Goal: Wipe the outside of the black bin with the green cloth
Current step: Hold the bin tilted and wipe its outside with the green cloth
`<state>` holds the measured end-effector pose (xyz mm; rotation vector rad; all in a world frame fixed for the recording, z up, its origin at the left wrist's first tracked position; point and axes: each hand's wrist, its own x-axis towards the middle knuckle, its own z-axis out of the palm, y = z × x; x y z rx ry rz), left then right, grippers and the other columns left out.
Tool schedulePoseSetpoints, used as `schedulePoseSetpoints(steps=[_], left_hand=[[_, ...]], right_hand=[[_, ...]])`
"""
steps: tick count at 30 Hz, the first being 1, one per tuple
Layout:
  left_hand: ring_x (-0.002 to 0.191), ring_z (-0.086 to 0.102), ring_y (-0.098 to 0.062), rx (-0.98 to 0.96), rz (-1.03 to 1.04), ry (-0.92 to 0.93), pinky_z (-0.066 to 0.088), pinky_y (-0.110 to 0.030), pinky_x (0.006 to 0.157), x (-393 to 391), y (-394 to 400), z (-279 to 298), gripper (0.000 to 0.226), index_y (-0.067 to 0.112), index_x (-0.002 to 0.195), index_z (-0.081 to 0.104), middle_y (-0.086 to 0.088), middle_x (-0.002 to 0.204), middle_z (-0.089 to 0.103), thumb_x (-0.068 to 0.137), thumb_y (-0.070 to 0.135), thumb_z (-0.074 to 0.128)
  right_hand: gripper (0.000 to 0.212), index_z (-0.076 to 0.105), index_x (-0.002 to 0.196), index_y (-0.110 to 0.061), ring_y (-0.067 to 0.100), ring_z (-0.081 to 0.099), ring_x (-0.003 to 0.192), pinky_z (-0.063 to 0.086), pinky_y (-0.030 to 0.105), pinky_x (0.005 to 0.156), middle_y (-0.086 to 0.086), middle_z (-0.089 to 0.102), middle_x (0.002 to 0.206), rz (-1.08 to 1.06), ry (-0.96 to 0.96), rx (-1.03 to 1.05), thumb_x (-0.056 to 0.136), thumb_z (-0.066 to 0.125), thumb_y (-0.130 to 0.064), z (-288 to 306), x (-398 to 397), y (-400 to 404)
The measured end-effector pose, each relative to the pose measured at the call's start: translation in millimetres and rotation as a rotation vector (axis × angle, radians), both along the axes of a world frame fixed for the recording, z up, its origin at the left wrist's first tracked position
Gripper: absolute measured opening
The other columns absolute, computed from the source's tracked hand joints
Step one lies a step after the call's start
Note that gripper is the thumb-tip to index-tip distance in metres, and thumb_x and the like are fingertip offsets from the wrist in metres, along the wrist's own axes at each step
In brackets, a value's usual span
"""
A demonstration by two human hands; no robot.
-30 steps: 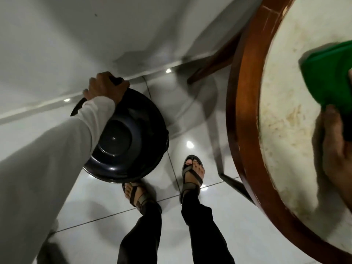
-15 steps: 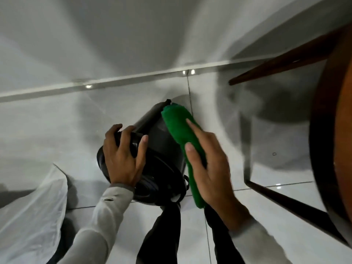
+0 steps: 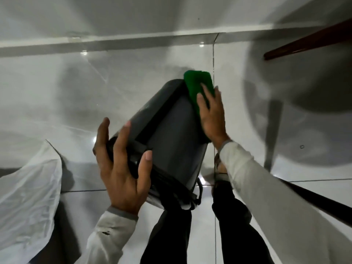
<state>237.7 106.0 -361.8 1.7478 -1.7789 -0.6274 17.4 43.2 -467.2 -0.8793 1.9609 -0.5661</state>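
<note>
The right hand (image 3: 210, 115) has slid the cloth (image 3: 198, 88) up the bin (image 3: 171, 134), pressing it flat. The left hand (image 3: 123, 168) still clasps the rim end below, so wiping is under way.

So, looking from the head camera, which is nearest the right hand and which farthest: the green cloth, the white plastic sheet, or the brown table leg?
1. green cloth, under the right hand, on the black bin.
2. brown table leg, upper right.
3. white plastic sheet, far left on the floor.

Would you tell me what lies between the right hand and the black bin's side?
The green cloth, pressed flat under the right hand against the black bin, in the head view.
</note>
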Motion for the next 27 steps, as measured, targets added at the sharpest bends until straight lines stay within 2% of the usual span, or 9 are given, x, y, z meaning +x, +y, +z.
schedulePoseSetpoints(steps=[3,6,9,14,16,18,21,24,27], left_hand=[[0.140,0.053,-0.029,-0.044,-0.043,-0.057,0.047,-0.053,0.113,-16.2,-5.9,0.1,0.058,0.020,0.150,0.051,-0.026,0.163,0.038,0.104,0.055,0.048],[0.132,0.057,-0.038,-0.068,-0.038,-0.117,0.035,-0.032,0.120,-28.6,-14.1,6.7,0.058,0.021,0.150,0.052,-0.024,0.163,0.040,0.104,0.056,0.046],[0.136,0.055,-0.036,-0.045,-0.017,-0.142,0.031,-0.025,0.120,-29.9,-25.8,9.5,0.060,0.017,0.150,0.053,-0.025,0.163,0.041,0.105,0.056,0.044],[0.132,0.055,-0.046,-0.019,-0.178,-0.125,0.046,-0.054,0.114,-14.1,-23.8,11.9,0.061,0.015,0.150,0.050,-0.029,0.162,0.038,0.104,0.055,0.045],[0.133,0.053,-0.049,-0.004,-0.208,-0.110,0.043,-0.051,0.118,-5.6,-15.2,11.6,0.059,0.015,0.148,0.050,-0.032,0.160,0.039,0.103,0.054,0.045],[0.134,0.052,-0.049,0.014,-0.193,-0.093,0.044,-0.054,0.116,-4.5,-10.1,11.6,0.058,0.014,0.146,0.051,-0.034,0.157,0.040,0.103,0.053,0.046],[0.124,0.056,-0.045,-0.020,-0.187,-0.090,0.049,-0.054,0.107,-15.9,-13.1,10.5,0.056,0.015,0.145,0.053,-0.033,0.154,0.045,0.103,0.052,0.048],[0.125,0.056,-0.045,-0.038,-0.200,-0.124,0.045,-0.049,0.113,-23.3,-13.0,12.4,0.056,0.012,0.142,0.054,-0.028,0.155,0.045,0.103,0.052,0.046],[0.138,0.048,-0.045,-0.033,-0.277,-0.152,0.045,-0.066,0.112,-25.0,-6.2,18.8,0.056,0.012,0.140,0.054,-0.028,0.154,0.040,0.104,0.054,0.045]], right_hand=[[0.056,0.030,0.167,-0.031,0.031,0.016,0.167,0.016,0.043,0.134,0.013,0.015,0.180,-0.185,-0.096,0.189,0.113,0.039,-0.044,-8.0,-17.9,-10.8],[0.052,0.037,0.164,-0.024,0.026,0.025,0.165,0.021,0.040,0.135,0.007,0.025,0.178,-0.212,-0.161,0.157,0.113,0.044,-0.032,19.0,-17.6,-4.5],[0.044,0.051,0.156,-0.026,0.012,0.018,0.165,0.022,0.038,0.136,0.001,0.026,0.178,0.006,-0.185,-0.095,0.111,0.050,-0.026,64.3,14.5,31.2],[0.052,0.039,0.161,-0.036,0.021,0.015,0.168,0.018,0.039,0.136,0.003,0.024,0.178,0.441,-0.160,-0.378,0.110,0.038,-0.048,86.0,41.2,90.9],[0.052,0.039,0.162,-0.029,0.026,0.016,0.167,0.019,0.042,0.136,0.008,0.022,0.178,0.323,-0.101,-0.290,0.111,0.042,-0.039,57.4,24.9,83.9],[0.049,0.039,0.162,-0.023,0.025,0.022,0.166,0.022,0.045,0.135,0.008,0.025,0.177,-0.053,-0.116,-0.112,0.113,0.043,-0.028,20.9,4.8,61.1],[0.052,0.038,0.164,-0.024,0.030,0.039,0.158,0.032,0.050,0.131,0.006,0.041,0.170,-0.502,-0.303,0.096,0.114,0.040,-0.037,-18.5,-21.2,31.0],[0.055,0.043,0.161,-0.029,0.027,0.053,0.147,0.041,0.050,0.126,0.002,0.054,0.161,-0.520,-0.354,0.120,0.109,0.045,-0.048,-17.8,-27.6,40.2],[0.048,0.052,0.150,-0.046,0.018,0.061,0.138,0.049,0.052,0.120,-0.010,0.063,0.151,-0.356,-0.248,0.073,0.104,0.047,-0.059,19.1,-22.6,68.9]])
